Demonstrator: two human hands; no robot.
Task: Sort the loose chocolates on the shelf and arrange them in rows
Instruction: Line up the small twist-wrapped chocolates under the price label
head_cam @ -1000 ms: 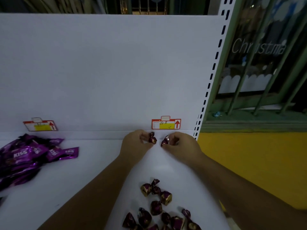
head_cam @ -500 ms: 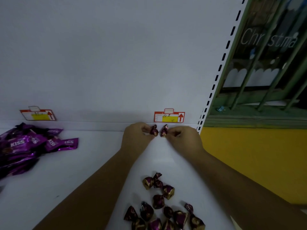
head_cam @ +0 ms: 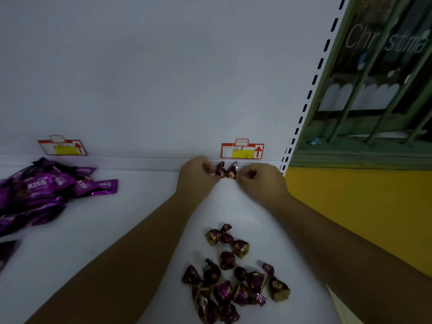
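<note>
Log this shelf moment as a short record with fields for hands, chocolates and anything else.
left hand: pinches left chocolate
right hand: pinches right chocolate
pair: side by side at shelf back, under price tag
loose pile: unsorted, between the forearms, nearer the camera
other: purple packets heaped at left

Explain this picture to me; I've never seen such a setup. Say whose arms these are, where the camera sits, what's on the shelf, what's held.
No machine here: a person wears one camera on the head, looking forward and down, so both bare arms reach in from below. The left hand pinches a wrapped chocolate and the right hand pinches a second chocolate, side by side at the back of the white shelf, below a price tag. Nearer lies a loose pile of chocolates; purple KISS bags lie far left.
</note>
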